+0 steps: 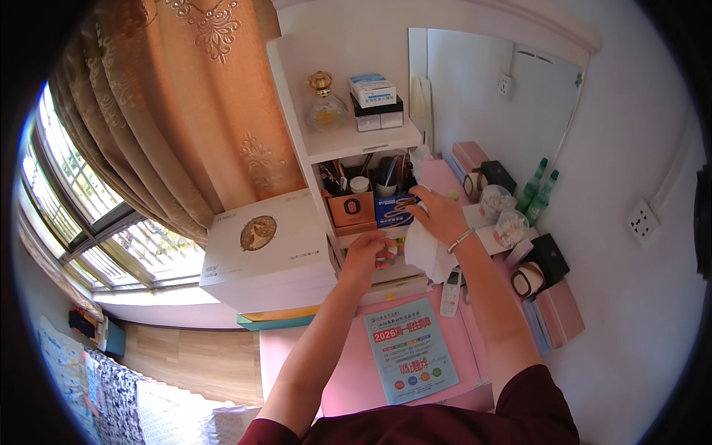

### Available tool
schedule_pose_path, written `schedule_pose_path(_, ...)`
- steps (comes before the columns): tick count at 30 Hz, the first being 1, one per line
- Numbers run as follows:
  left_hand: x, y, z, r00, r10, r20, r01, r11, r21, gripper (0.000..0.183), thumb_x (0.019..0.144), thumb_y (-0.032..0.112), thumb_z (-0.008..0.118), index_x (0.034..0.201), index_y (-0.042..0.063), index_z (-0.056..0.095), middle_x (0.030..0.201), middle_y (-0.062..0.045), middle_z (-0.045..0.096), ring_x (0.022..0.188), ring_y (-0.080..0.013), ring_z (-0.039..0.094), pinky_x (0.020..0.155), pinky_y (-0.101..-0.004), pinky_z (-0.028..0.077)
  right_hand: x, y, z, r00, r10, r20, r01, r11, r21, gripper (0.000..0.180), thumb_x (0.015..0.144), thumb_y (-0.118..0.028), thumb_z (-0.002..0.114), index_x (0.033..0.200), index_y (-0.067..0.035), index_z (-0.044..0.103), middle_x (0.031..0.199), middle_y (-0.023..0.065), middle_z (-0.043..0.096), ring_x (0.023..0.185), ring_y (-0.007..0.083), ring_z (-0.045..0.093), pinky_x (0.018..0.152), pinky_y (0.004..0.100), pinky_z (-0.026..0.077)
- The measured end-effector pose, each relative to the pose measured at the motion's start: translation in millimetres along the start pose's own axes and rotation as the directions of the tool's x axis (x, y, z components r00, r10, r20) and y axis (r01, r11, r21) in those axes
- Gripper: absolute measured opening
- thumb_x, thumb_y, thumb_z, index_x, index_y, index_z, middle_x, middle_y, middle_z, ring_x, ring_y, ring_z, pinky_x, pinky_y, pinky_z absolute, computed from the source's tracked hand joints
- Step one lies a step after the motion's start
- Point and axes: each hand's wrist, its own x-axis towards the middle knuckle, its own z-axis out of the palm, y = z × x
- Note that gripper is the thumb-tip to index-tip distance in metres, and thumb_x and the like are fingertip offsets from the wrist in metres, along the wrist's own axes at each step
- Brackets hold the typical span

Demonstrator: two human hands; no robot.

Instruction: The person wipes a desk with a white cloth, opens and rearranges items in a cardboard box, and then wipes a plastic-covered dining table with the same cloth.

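My right hand (440, 216), with a bracelet at the wrist, grips a white cloth or paper wipe (424, 247) that hangs below its palm. Its fingertips are at the right end of a blue box (389, 210), near a looped brown cord (401, 209). Beside that box stands an orange-brown box (351, 212) holding brushes and a white-lidded jar (359, 184). My left hand (368, 257) is in front of the lower opening of the white shelf unit (364, 146), fingers curled. Whether it holds anything small is unclear. A white cup (386, 189) stands behind the blue box.
A pink desktop (339, 361) bears a printed leaflet (411, 351) and a remote control (450, 293). Large white boxes (267, 250) are stacked left. A perfume bottle (325, 108) stands above. Right are green bottles (538, 196), a cotton-swab tub (510, 229) and a mirror (489, 105).
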Motion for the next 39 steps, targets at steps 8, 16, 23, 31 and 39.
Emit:
schedule_pose_path(8, -6.8, 0.2, 3.7, 1.000, -0.005, 0.010, 0.004, 0.998, 0.064, 0.027, 0.088, 0.013, 0.050, 0.113, 0.004, 0.051, 0.099, -0.006, 0.062, 0.079, -0.0138, 0.057, 0.068, -0.0285, 0.046, -3.4, -2.8, -19.2, 1.000, 0.029, 0.002, -0.029, 0.996, -0.079, 0.024, 0.082, -0.029, 0.061, 0.098, -0.011, 0.054, 0.082, 0.0129, 0.062, 0.076, 0.0336, 0.060, 0.063, 0.0420, 0.046)
schedule_pose_path(16, -63.1, -58.5, -34.6, 0.951, -0.086, 0.298, -0.011, 0.951, 0.310, 0.018, 0.091, 0.012, 0.046, 0.105, 0.005, 0.056, 0.094, -0.006, 0.063, 0.078, -0.0135, 0.058, 0.068, -0.0274, 0.047, -103.4, -25.5, -65.2, 0.991, 0.133, -0.021, -0.133, 0.991, -0.034, 0.023, 0.080, -0.026, 0.064, 0.093, -0.008, 0.059, 0.081, 0.0141, 0.062, 0.072, 0.0340, 0.059, 0.061, 0.0403, 0.046)
schedule_pose_path(23, -132.9, -129.6, -84.5, 0.903, -0.314, 0.294, 0.145, 0.865, 0.480, 0.019, 0.092, 0.014, 0.045, 0.105, 0.004, 0.056, 0.092, -0.006, 0.063, 0.075, -0.0133, 0.059, 0.063, -0.0268, 0.049, -203.1, -65.2, -24.2, 0.979, 0.095, 0.183, -0.102, 0.994, 0.030, 0.016, 0.075, -0.023, 0.070, 0.081, -0.010, 0.061, 0.069, 0.0121, 0.061, 0.057, 0.0293, 0.059, 0.049, 0.0375, 0.045)
schedule_pose_path(31, -191.8, -178.0, -132.1, 0.922, -0.373, 0.098, 0.283, 0.827, 0.485, 0.023, 0.088, 0.022, 0.048, 0.100, 0.005, 0.058, 0.086, -0.006, 0.064, 0.068, -0.0142, 0.059, 0.056, -0.0282, 0.048, -269.9, -97.0, 112.4, 0.937, -0.037, 0.346, -0.003, 0.994, 0.114, 0.017, 0.071, -0.024, 0.073, 0.075, -0.010, 0.063, 0.065, 0.0102, 0.062, 0.055, 0.0276, 0.060, 0.048, 0.0368, 0.046)
schedule_pose_path(39, -251.1, -205.4, -176.7, 0.956, -0.287, -0.060, 0.288, 0.883, 0.370, 0.023, 0.086, 0.022, 0.047, 0.097, 0.004, 0.057, 0.084, -0.006, 0.062, 0.065, -0.0154, 0.058, 0.053, -0.0287, 0.047, -294.6, -131.8, 178.3, 0.861, -0.128, 0.492, 0.063, 0.987, 0.146, 0.019, 0.070, -0.025, 0.072, 0.075, -0.010, 0.064, 0.063, 0.0106, 0.061, 0.057, 0.0300, 0.060, 0.051, 0.0401, 0.045)
